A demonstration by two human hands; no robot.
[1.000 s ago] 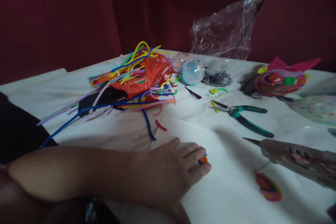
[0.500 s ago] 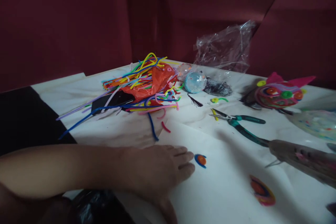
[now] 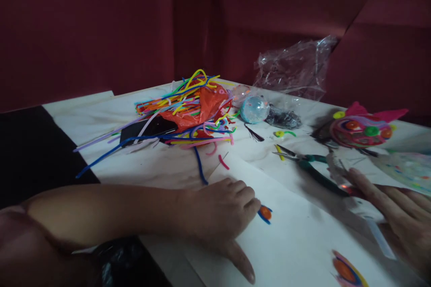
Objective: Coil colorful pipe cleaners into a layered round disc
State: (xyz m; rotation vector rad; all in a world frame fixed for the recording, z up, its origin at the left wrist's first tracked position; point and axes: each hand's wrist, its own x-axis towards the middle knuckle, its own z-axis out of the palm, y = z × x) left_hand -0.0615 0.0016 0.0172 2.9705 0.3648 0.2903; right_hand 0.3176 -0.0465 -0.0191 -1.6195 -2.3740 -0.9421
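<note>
My left hand (image 3: 222,208) lies flat on a white paper sheet (image 3: 296,242), fingers stretched out and holding nothing. Its fingertips rest just beside a small orange coil with a blue rim (image 3: 266,213). My right hand (image 3: 399,215) reaches in from the right edge, wrapped round a glue gun (image 3: 340,175) that is smeared by motion. The gun's nozzle points left over the green-handled pliers (image 3: 308,163). A second, larger orange coil (image 3: 346,271) lies on the paper near the bottom edge.
A heap of coloured pipe cleaners (image 3: 188,103) with an orange bag and a black phone (image 3: 148,126) sits at the back. A clear ball (image 3: 254,109), a crumpled plastic bag (image 3: 296,67) and a colourful pipe-cleaner face (image 3: 362,128) lie further right.
My left hand slid forward until its fingertips reached the small orange coil. My right hand came into view with the glue gun, which swung left and up over the pliers.
</note>
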